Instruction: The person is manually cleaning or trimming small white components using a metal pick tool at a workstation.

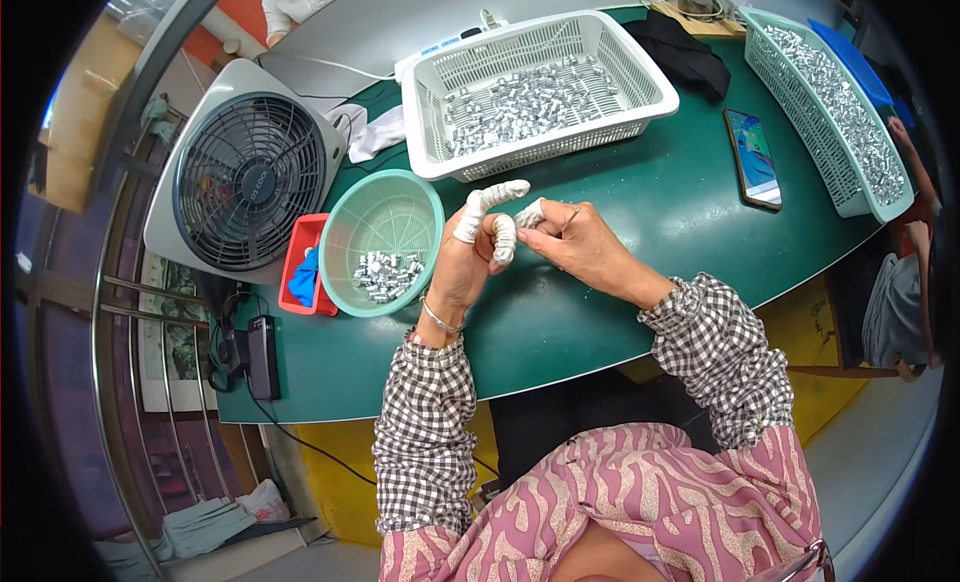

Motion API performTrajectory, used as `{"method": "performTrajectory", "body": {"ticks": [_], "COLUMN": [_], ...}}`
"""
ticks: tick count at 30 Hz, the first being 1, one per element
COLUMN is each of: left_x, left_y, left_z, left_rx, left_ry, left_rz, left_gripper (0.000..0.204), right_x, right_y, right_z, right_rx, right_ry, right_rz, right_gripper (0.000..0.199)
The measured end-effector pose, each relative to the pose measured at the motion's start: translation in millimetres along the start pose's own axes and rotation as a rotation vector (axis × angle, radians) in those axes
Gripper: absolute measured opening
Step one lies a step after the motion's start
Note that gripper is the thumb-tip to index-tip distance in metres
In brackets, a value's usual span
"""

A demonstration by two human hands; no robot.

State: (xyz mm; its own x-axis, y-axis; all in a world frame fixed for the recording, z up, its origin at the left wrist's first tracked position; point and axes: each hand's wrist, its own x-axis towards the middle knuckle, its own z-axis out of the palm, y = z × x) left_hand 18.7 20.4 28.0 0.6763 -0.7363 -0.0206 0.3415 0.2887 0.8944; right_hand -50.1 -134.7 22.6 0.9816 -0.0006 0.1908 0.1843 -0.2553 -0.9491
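My left hand (462, 254) is raised above the table, with white wraps on some fingers. One wrapped finger stretches out to the right while another curls down towards the palm; whatever lies inside the curl is hidden. Just beside it, my right hand (590, 244) has its thumb and fingers pinched together, a white wrap (530, 214) on one finger. Anything in that pinch is too small to make out. Left of my hands, a light green round basket (425, 207) holds small silvery metal parts (388, 278) on its lower side.
Ahead stands a white slotted basket (440, 165) of similar metal parts. A pale green basket (790, 122) of parts, a phone (754, 162) and black cloth (680, 60) are to the right. Leftward are a fan (250, 177), a red box (298, 244) and a black adapter (263, 357) with cords.
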Motion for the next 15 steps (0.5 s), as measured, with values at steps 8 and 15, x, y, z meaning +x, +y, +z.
{"method": "performTrajectory", "body": {"ticks": [8,15], "left_x": [-1.9,-2.2], "left_y": [-0.6,-1.9], "left_z": [-0.6,-3.1], "left_rx": [0.049,-0.065], "left_ry": [-0.031,-0.095], "left_rz": [0.013,-0.038], "left_gripper": [0.046,0.045], "right_x": [0.1,-1.2], "right_y": [0.9,-3.4], "right_z": [-0.3,0.1], "right_rx": [0.123,0.087], "right_ry": [-0.041,0.027], "right_rz": [0.007,0.007], "right_gripper": [0.012,0.013]}}
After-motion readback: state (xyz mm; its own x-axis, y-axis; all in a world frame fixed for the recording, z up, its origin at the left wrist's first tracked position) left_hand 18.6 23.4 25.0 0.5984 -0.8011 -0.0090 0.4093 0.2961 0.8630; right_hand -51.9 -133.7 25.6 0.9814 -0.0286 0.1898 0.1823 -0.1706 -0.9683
